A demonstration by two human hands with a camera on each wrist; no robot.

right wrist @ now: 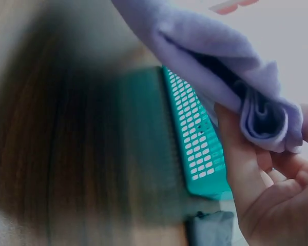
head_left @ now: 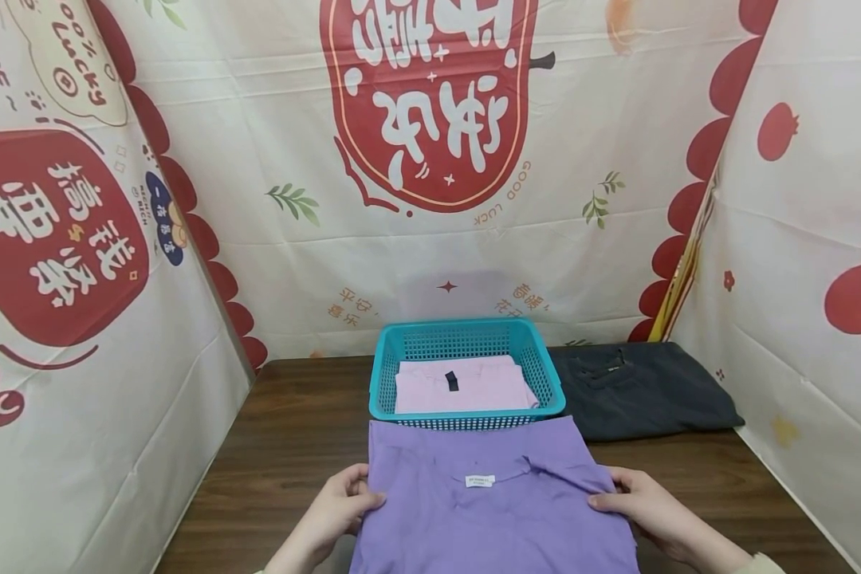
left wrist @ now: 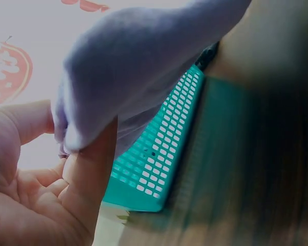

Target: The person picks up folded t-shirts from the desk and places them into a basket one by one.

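A purple folded shirt [head_left: 484,518] with a white neck label spans the front of the head view, between both hands. My left hand [head_left: 342,504] pinches its left edge between thumb and fingers; the left wrist view shows the cloth [left wrist: 118,66] bunched in that grip. On the opposite edge, my right hand [head_left: 640,504] pinches the shirt the same way, and rolled layers of fabric [right wrist: 267,120] show there in the right wrist view. Just beyond the shirt stands a teal plastic basket [head_left: 466,415], its front rim close to the shirt's far edge. Inside lies a folded pink garment [head_left: 484,384].
A folded dark garment [head_left: 638,391] lies on the brown wooden table [head_left: 294,422] to the right of the basket. Printed cloth walls [head_left: 445,247] enclose the table at the back and both sides.
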